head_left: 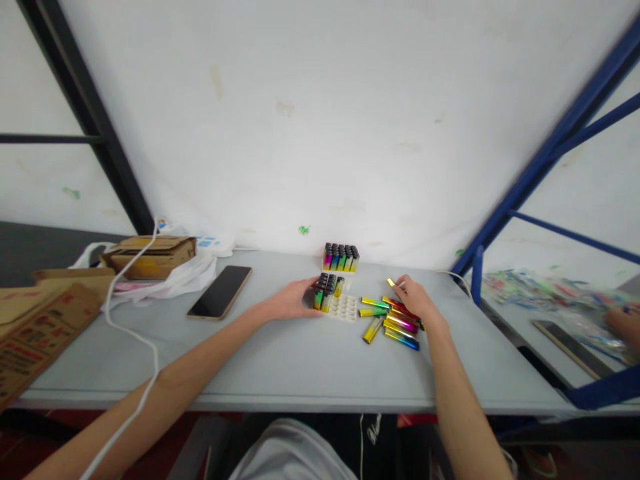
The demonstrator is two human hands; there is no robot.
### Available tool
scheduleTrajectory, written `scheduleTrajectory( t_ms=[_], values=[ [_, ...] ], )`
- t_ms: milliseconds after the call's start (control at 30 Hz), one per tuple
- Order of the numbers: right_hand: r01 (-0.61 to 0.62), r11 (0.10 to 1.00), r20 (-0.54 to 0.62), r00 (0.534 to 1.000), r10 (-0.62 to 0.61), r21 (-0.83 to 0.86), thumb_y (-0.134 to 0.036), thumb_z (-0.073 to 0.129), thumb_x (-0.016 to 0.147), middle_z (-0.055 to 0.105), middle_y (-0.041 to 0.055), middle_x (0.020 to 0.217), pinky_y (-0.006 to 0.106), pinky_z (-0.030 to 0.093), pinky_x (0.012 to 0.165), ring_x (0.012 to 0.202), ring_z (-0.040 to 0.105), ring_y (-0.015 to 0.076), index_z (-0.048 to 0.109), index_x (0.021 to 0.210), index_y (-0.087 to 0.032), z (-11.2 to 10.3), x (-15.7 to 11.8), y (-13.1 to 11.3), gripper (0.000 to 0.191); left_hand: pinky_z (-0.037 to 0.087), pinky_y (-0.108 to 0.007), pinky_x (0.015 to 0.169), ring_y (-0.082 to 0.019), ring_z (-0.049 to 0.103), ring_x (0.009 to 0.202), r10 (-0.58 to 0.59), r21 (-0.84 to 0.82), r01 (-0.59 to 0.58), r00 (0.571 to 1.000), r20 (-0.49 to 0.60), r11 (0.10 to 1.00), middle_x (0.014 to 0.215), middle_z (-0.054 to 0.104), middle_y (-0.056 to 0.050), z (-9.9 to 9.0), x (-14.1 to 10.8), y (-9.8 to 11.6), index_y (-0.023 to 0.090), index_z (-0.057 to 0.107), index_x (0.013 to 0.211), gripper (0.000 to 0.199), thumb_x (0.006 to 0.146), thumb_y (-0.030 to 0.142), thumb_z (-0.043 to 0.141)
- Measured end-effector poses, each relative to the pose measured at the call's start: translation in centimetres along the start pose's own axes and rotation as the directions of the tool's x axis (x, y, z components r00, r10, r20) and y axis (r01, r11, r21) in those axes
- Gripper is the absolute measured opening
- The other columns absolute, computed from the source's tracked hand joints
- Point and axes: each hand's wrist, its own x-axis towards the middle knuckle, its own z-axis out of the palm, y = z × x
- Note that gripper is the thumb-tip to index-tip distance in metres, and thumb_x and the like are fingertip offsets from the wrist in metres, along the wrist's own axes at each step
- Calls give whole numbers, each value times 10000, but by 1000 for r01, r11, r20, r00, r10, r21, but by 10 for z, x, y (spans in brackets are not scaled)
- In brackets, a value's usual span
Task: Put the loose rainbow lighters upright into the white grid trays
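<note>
A person sits at a pale gray worktop [300, 367], both bare forearms reaching in from the bottom of the frame. At the center is a white tray [345, 309] with round holes. Black-topped lighters [325, 293] stand upright in its left part, while the holes to the right show bare. The left hand [295, 300] curves around the tray's left end, thumb at the near corner and fingers at the far one, gripping it between them. Right of center, the right hand [411, 297] pinches a single gold lighter [391, 283] by its end, above the worktop. Just below that hand lies a loose pile of shiny lighters [400, 325] in yellow, green, red, pink and blue. Behind the tray, near the white wall [340, 133], stands a packed block of upright lighters [341, 257]. Left of center lies a dark phone [220, 292]; cardboard boxes [55, 333] and a white plastic bag [205, 267] fill the left side. At the far right edge, beyond a blue frame [540, 157], another person's hand [625, 323] shows, blurred.
</note>
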Motion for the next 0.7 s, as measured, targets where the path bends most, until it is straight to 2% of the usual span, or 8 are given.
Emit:
scheduleTrajectory(
  t_ms=[67, 167, 233, 367, 500, 600, 700],
  values=[
    [29, 971, -46, 999, -19, 237, -489, 551, 972, 639, -15, 665, 296, 455, 657, 630, 619, 194, 582, 1028, -226, 4, 0, -10, 270, 517, -435, 1096, -367, 654, 1298, -4, 3, 4, 1000, -1, 1000, 1451, 675, -113, 0, 0, 1, 198, 522, 1496, 858, 783, 531, 863],
    [68, 810, -85, 996, -23, 583, -673, 608, 878, 563, -62, 650, 278, 425, 571, 541, 516, 150, 555, 1023, -236, 13, -1, -33, 464, 512, -443, 1103, -373, 648, 1308, -14, 14, 14, 1000, -2, 1000, 1452, 673, -123, 0, 0, 2, 191, 518, 1499, 872, 775, 532, 866],
    [61, 712, -71, 997, -16, 699, -705, 709, 792, 535, -70, 659, 261, 387, 531, 526, 455, 124, 597, 1015, -222, 21, -3, -50, 544, 507, -447, 1110, -371, 648, 1309, -16, 16, 16, 1000, 1, 1000, 1467, 660, -130, -1, 0, 2, 190, 507, 1510, 885, 777, 535, 863],
    [69, 661, -65, 997, -31, 747, -693, 815, 725, 541, -42, 666, 273, 424, 579, 582, 456, 125, 672, 875, -190, 39, -9, -72, 544, 502, -448, 1117, -362, 652, 1307, -3, 1, 3, 1000, 2, 1000, 1478, 656, -119, -1, 0, 3, 207, 500, 1521, 877, 790, 533, 856],
    [126, 654, -45, 989, -140, 746, -809, 638, 839, 577, 3, 695, 297, 492, 668, 685, 549, 171, 586, 707, -217, 51, -15, -83, 609, 495, -454, 1126, -367, 644, 1320, -7, -7, 7, 1000, -5, 1000, 1485, 651, -126, 0, 0, 2, 200, 494, 1526, 893, 780, 524, 863],
    [90, 573, 29, 980, -195, 815, -830, 585, 870, 576, -2, 732, 299, 523, 676, 681, 562, 166, 576, 778, -231, 54, -21, -94, 606, 490, -446, 1133, -360, 642, 1326, -9, -10, 9, 1000, 0, 1000, 1491, 644, -133, 0, 0, 2, 188, 488, 1526, 901, 778, 522, 863],
    [-36, 479, 144, 971, -191, 877, -823, 647, 834, 442, -68, 653, 247, 429, 516, 523, 405, 114, 547, 860, -247, 58, -26, -104, 585, 497, -439, 1125, -353, 653, 1311, -6, 1, 6, 1000, -1, 1000, 1480, 650, -137, 0, 0, 2, 181, 493, 1516, 889, 782, 524, 859]
  ],
)
